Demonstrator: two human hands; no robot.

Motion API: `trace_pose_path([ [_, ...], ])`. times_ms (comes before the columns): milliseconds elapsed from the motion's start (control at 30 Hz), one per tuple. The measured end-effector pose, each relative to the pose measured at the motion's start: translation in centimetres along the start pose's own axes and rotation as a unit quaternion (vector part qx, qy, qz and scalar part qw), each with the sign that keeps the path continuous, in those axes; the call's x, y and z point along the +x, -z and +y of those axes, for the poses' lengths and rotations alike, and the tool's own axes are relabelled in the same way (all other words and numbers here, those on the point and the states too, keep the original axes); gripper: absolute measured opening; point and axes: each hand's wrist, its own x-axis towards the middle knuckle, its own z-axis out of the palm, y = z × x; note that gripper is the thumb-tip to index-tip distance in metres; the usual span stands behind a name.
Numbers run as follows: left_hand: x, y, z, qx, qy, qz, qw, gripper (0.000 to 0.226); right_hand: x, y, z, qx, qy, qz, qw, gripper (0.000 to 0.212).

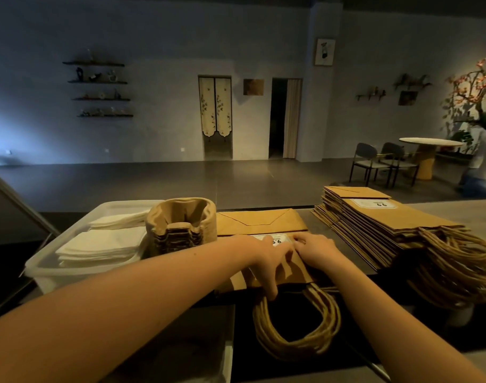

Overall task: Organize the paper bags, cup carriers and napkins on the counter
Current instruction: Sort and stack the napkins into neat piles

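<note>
At the left end of the desk [457,214] a translucent plastic bin [43,268] holds white napkins [98,246] in squared piles, which keeps them together. A nested stack of pulp cup carriers [181,222] stands at the bin's right end; I cannot tell whether it is inside the bin or just beside it. In the middle lies a low pile of flat kraft paper bags [261,221], its twisted-cord handles [297,327] hanging over the near edge. The left hand [266,261] lies flat on the pile, fingers spread and thumb down at its near edge, probably pressing it square. The right hand [316,250] touches it with arched fingers by the label; whether it pinches anything is unclear. On the right stands a taller stack of bags [379,222], likely where this pile belongs.
</note>
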Motion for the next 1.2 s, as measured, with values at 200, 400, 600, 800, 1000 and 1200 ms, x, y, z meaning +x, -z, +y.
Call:
trace_pose_path([
  [200,-0.2,-0.3,-0.3,0.017,0.026,0.003,1.0,0.1,0.6,-0.5,-0.8,0.013,-0.021,0.004,1.0,0.044],
  [400,-0.5,2.1,0.9,0.0,0.033,-0.057,0.998,0.087,0.0,1.8,-1.6,-0.034,-0.023,0.058,0.997,0.035],
  [600,-0.1,5.5,4.0,-0.23,0.038,0.022,0.972,0.062,-1.4,9.6,-0.9,-0.027,0.013,0.103,0.994,0.032],
  [800,2.7,6.3,8.2,-0.442,0.081,0.036,0.892,0.064,-2.1,15.7,5.8,-0.033,-0.041,0.127,0.99,0.036],
  [1000,5.8,4.9,11.1,-0.553,0.125,0.062,0.822,0.063,-1.6,17.3,13.7,0.065,-0.148,0.044,0.986,0.049],
  [1200,8.8,3.9,13.8,-0.653,0.143,0.07,0.741,0.069,-0.4,16.4,18.3,0.257,-0.212,-0.054,0.941,0.059],
])
